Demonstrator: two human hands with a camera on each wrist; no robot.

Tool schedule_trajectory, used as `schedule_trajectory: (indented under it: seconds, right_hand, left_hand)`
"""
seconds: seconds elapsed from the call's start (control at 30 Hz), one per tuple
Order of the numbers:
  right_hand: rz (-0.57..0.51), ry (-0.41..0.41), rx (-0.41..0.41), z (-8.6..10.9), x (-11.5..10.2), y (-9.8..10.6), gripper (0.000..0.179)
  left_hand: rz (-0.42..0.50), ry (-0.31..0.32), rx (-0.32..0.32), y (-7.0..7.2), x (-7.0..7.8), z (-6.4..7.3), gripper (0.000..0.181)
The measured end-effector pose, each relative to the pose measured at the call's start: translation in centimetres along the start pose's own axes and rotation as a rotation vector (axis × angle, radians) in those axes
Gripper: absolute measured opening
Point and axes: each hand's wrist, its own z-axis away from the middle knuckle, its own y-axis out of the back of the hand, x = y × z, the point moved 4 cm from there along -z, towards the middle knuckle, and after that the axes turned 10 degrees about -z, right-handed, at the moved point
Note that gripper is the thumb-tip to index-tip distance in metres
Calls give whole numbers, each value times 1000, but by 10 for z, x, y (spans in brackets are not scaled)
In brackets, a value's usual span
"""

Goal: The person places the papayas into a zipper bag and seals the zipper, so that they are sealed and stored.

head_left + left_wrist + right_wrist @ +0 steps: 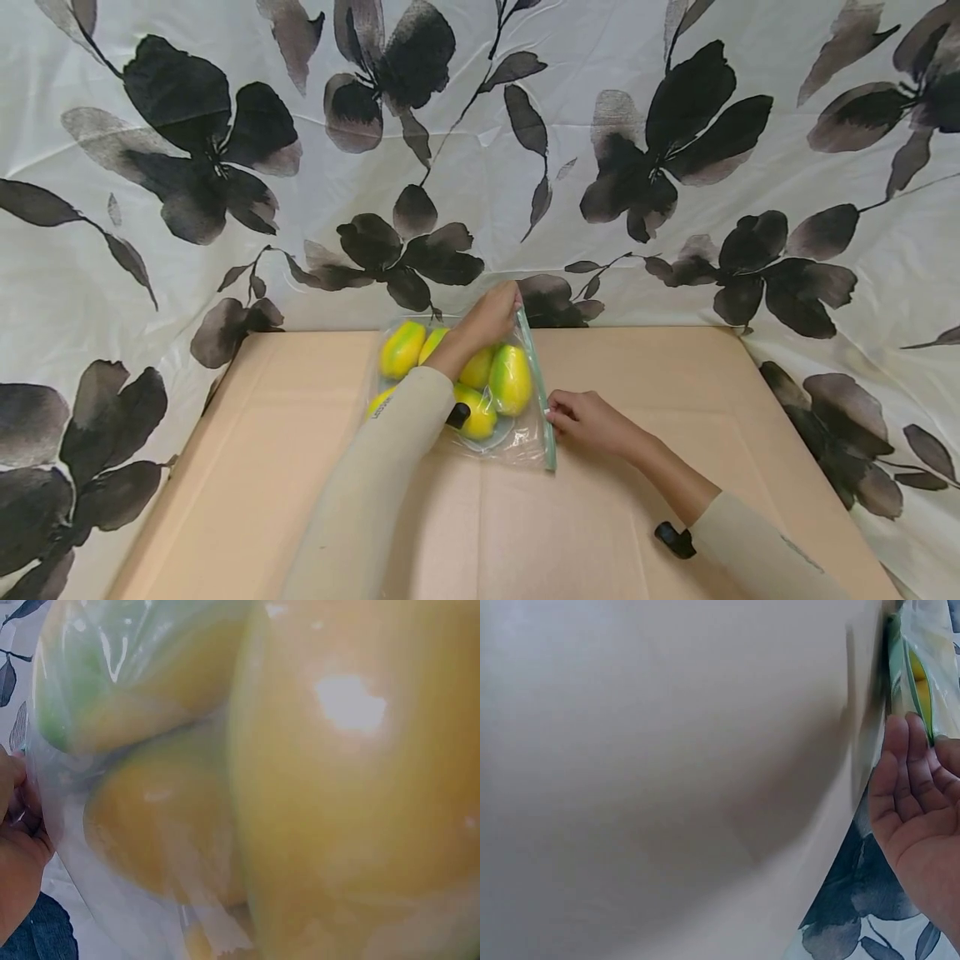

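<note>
A clear zip bag [528, 433] with a green seal strip [534, 367] lies on the cardboard, its strip side facing right. Inside are several yellow-green mangoes [511, 381], which fill much of the left wrist view as large yellow shapes [165, 817] behind the plastic. My left hand [491, 315] reaches over the bag and pinches the far end of the strip. With thumb and fingertips, my right hand [592, 421] pinches the strip nearer its front end. In the right wrist view, the bag's mouth [922, 694] gapes a little above the right fingers, with yellow showing inside.
A tan cardboard sheet [637, 375] forms the work surface beneath the bag. White cloth [525, 183] with dark flowers hangs behind it and shows along both sides. Black wrist devices sit at the left wrist [458, 415] and the right wrist [675, 540].
</note>
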Motion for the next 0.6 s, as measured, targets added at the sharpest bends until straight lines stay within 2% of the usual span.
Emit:
schedule_trajectory:
  seconds: [0.17, 0.6]
  right_hand:
    - [-5, 24, -29, 8, 0, -5, 14]
    - [-40, 6, -118, 27, 7, -17, 18]
  left_hand:
    - [-7, 18, 14, 1, -2, 0, 11]
    - [-8, 29, 16, 5, -6, 1, 11]
